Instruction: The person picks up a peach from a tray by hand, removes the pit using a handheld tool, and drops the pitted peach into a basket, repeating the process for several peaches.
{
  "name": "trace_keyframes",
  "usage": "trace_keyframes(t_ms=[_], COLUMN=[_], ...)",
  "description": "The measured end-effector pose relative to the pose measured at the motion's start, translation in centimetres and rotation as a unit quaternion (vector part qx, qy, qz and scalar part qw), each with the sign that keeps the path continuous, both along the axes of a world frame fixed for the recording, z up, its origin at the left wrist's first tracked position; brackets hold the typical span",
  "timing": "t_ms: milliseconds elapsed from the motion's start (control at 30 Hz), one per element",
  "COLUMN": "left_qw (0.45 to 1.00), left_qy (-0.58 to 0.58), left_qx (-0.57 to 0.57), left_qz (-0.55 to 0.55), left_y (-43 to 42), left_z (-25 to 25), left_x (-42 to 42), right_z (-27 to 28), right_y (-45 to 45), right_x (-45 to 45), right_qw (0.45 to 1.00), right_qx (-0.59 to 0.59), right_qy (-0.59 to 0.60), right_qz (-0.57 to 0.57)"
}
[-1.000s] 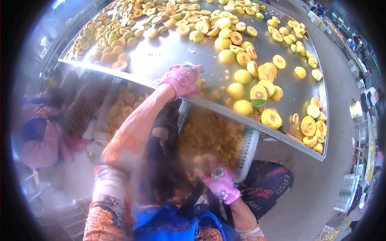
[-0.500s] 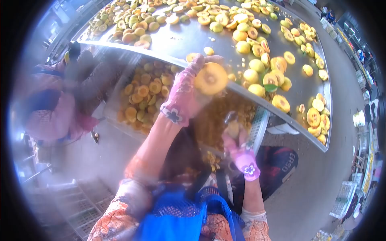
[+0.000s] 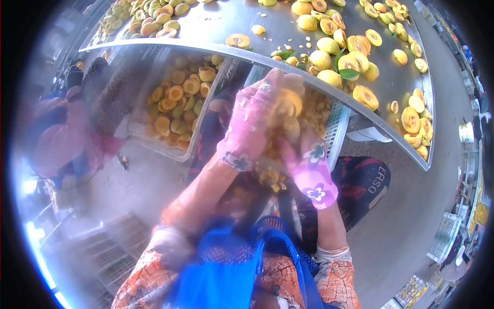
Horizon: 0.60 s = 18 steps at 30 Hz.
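My left hand (image 3: 253, 116), in a pink glove with a flower print, is closed around a yellow peach half (image 3: 289, 103) just below the table's near edge. My right hand (image 3: 309, 167), in a matching glove, is up against that peach half from the lower right. Its fingers are closed on a small tool whose rounded shiny tip shows in the earlier view; now blur and the fruit mostly hide it. Under both hands, a crate (image 3: 337, 136) holds yellow-brown pieces. Nearest along the table edge lie whole peaches and halves (image 3: 329, 78), some with pits showing.
The metal table (image 3: 221, 26) has a raised rim and carries many peaches. A white crate of peach halves (image 3: 188, 149) stands at left, with another person in pink (image 3: 64, 134) beside it. Stacked crates (image 3: 110, 252) are at lower left; a white bucket (image 3: 466, 132) stands right.
My right hand has risen to meet the peach half in my left hand. My left hand has tilted the half, whose cut face was towards me. The view has shifted slightly.
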<state>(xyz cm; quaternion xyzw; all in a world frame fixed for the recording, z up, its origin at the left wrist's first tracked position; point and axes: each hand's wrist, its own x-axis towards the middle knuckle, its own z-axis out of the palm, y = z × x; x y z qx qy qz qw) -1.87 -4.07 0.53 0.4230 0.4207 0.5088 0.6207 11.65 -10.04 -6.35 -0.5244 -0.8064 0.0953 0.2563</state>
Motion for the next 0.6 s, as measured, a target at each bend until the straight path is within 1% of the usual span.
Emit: trace_keyframes(t_ms=[67, 100, 167, 200, 233, 267, 300, 333, 367, 400, 467, 500, 533, 567, 600], left_qw=[0.999, 0.999, 0.998, 0.998, 0.999, 1.0, 1.0, 0.999, 0.996, 0.996, 0.982, 0.982, 0.981, 0.968, 0.967], left_qy=[0.017, 0.017, 0.043, 0.043, 0.03, 0.018, 0.018, 0.049, 0.08, 0.081, 0.115, 0.113, 0.128, 0.142, 0.141], left_qx=[0.03, 0.029, 0.041, 0.039, 0.028, 0.016, 0.013, 0.004, -0.007, -0.013, -0.063, -0.062, 0.048, 0.159, 0.164], left_qz=[-0.012, -0.012, -0.01, -0.009, -0.002, 0.006, 0.007, -0.009, -0.026, -0.028, -0.137, -0.14, -0.136, -0.13, -0.136], left_y=[-0.1, -0.1, -0.1, -0.2, -0.2, -0.3, -0.1, 0.1, 0.2, 0.1, 0.3, 0.5, 0.8, 1.2, 1.0], left_z=[-0.5, -0.7, -1.2, -1.3, -1.3, -1.3, -1.6, -1.9, -2.1, -2.3, -2.4, -2.7, -3.1, -3.3, -3.2], left_x=[-0.1, -0.2, -0.3, -0.3, -0.2, -0.2, -0.3, -0.6, -0.9, -1.2, -1.7, -1.8, -1.9, -1.8, -1.1], right_z=[-0.3, 0.3, 2.4, 1.9, 1.1, 0.6, 0.8, 1.2, 1.3, 0.7, 0.8, 0.4, -0.4, -1.1, -1.6], right_y=[0.1, 0.2, 0.5, 0.6, 0.7, 0.7, 0.6, 0.4, 0.0, 0.5, 0.7, 0.6, 0.6, 0.7, 0.7], right_x=[0.0, -0.2, -0.7, -0.5, -0.2, -0.1, -0.1, -0.2, -0.3, -0.2, 0.3, 0.5, 0.9, 1.3, 1.7], right_qw=[1.0, 1.0, 0.984, 0.984, 0.997, 0.989, 0.989, 0.998, 0.991, 0.991, 0.977, 0.977, 0.985, 0.988, 0.989], right_qx=[0.008, 0.006, -0.076, -0.078, 0.023, 0.124, 0.12, 0.011, -0.1, -0.082, -0.165, -0.165, -0.153, -0.138, -0.134], right_qy=[0.012, 0.012, 0.161, 0.161, 0.063, -0.037, -0.036, 0.028, 0.091, 0.101, 0.129, 0.128, 0.065, 0.002, 0.002], right_qz=[0.014, 0.014, -0.014, -0.014, 0.03, 0.074, 0.075, 0.046, 0.015, 0.04, 0.048, 0.044, 0.055, 0.064, 0.057])
